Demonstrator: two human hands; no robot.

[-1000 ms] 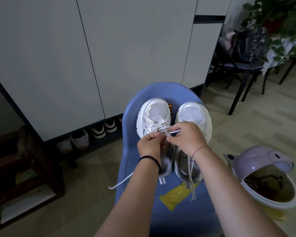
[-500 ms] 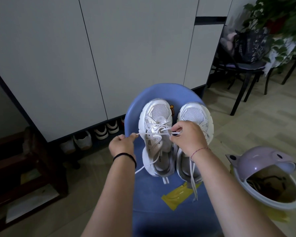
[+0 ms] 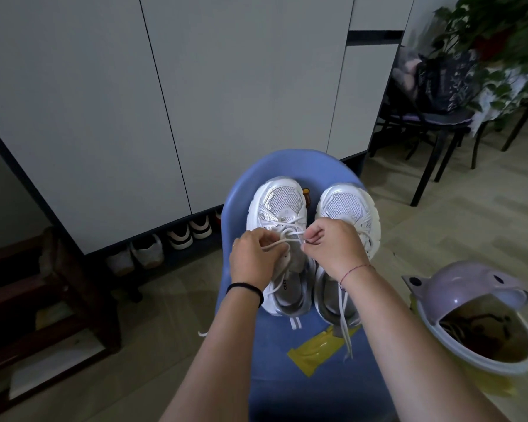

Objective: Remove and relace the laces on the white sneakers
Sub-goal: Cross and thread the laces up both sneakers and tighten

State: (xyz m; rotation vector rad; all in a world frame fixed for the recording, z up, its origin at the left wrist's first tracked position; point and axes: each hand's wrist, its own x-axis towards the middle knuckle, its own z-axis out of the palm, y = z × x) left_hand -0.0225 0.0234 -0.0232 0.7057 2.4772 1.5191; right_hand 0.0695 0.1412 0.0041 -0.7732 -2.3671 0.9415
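Both our left hand (image 3: 253, 261) and right hand (image 3: 337, 249) pinch the lace (image 3: 282, 239) of a sneaker (image 3: 282, 204) on the blue chair (image 3: 302, 164); the bin (image 3: 485, 359) beside it holds dark clutter.

The lace (image 3: 275, 244) vanishes inside my left hand (image 3: 252, 260) and right hand (image 3: 333, 248), which cover the left sneaker (image 3: 282, 202) eyelets and right sneaker (image 3: 345, 207) tongue on the blue chair (image 3: 287, 166) (front cut off below). Right of the chair, the bin (image 3: 467, 290) is too dark inside.
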